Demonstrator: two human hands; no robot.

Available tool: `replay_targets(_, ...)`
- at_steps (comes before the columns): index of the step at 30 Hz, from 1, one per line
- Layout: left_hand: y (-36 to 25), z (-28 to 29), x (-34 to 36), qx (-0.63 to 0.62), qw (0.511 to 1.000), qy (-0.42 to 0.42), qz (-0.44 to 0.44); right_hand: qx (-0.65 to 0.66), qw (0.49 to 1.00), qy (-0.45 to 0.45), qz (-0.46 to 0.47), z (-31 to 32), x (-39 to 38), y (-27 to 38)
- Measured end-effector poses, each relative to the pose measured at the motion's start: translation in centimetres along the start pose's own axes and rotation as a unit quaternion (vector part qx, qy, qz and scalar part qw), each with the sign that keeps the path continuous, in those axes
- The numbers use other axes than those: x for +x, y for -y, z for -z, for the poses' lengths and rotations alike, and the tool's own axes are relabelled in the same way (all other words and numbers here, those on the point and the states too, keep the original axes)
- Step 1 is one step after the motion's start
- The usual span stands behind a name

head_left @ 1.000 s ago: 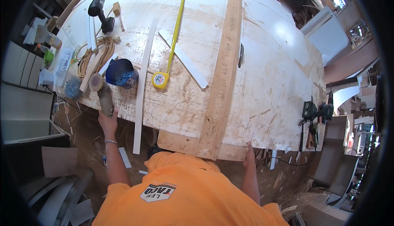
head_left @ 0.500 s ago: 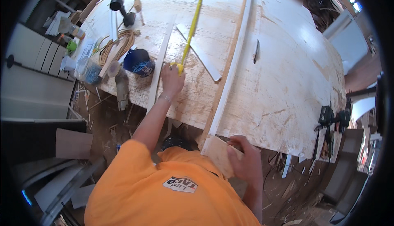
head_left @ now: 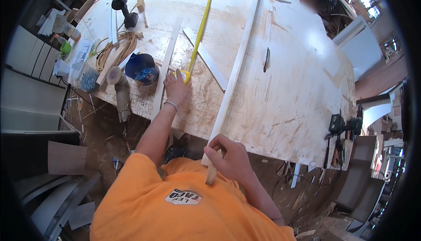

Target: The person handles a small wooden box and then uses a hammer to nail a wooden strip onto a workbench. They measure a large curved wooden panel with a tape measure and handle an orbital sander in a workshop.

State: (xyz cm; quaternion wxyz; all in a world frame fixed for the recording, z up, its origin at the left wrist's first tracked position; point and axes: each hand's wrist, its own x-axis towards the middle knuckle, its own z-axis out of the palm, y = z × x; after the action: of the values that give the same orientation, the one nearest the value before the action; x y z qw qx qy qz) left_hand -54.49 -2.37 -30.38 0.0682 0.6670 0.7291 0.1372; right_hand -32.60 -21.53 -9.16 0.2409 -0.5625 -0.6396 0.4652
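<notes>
My left hand (head_left: 176, 87) is closed over the case of a yellow tape measure (head_left: 186, 76), whose extended blade runs away across the worktable. My right hand (head_left: 228, 157) grips the near end of a long pale board (head_left: 235, 74) that lies lengthwise over the table with its narrow white face up and its end past the front edge, by my orange shirt. Between them lie a white strip (head_left: 163, 83) and, farther back, a short diagonal white strip (head_left: 206, 59). A dark blue tub of small fasteners (head_left: 139, 72) stands just left of my left hand.
The scuffed white worktable (head_left: 298, 109) holds a black drill (head_left: 120, 4), coiled hose (head_left: 114, 52), clear containers (head_left: 87, 81) and a grey tool (head_left: 120, 92) on the left, a slim dark tool (head_left: 266, 59) mid-right, and green drills (head_left: 344, 125) at the right edge. Offcuts litter the floor below.
My left hand has moved up from the front edge onto the tape measure. The long board has been turned to show its narrow white face, and my right hand has shifted leftward with its near end.
</notes>
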Motion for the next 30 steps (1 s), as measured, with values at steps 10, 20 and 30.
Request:
replay_targets(10,-2.7,7.6,-2.5,-0.612,0.76,0.215,0.051,0.145,0.985,-0.003,-0.097,1.0,2.2,-2.9)
replay_targets(20,-13.6,9.9,-11.2,-0.31,0.908,0.163,-0.23,0.465,0.848,-0.234,-0.1,3.3,6.7,-9.5)
replay_targets(30,-10.1,-0.5,-12.3,-0.379,0.881,0.281,-0.033,0.487,0.59,-0.629,-0.142,19.1,-2.2,-29.4)
